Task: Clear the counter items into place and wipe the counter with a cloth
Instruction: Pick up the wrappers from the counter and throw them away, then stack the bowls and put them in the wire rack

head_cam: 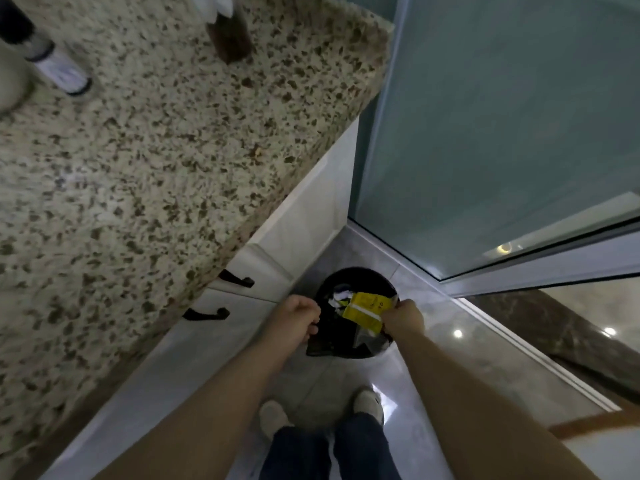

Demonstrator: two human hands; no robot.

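A black waste bin [360, 276] stands on the floor below the granite counter [156, 150]. My right hand [404, 318] pinches a yellow packet [364, 309] over the bin's open top, where white crumpled paper [341, 296] lies inside. At the bin's left rim my left hand [298, 318] is curled round a black piece [327, 337]; whether that is the liner or a lid is unclear. On the counter stand a white bottle with a black cap [57, 65] and a brown bottle [230, 36]. No cloth is in view.
White cabinet drawers with black handles [239, 279] run under the counter edge. A frosted glass shower door [502, 133] and its sill stand to the right. My feet [369, 400] are on the glossy tiled floor just behind the bin. A pale round object [10, 81] sits at the counter's far left.
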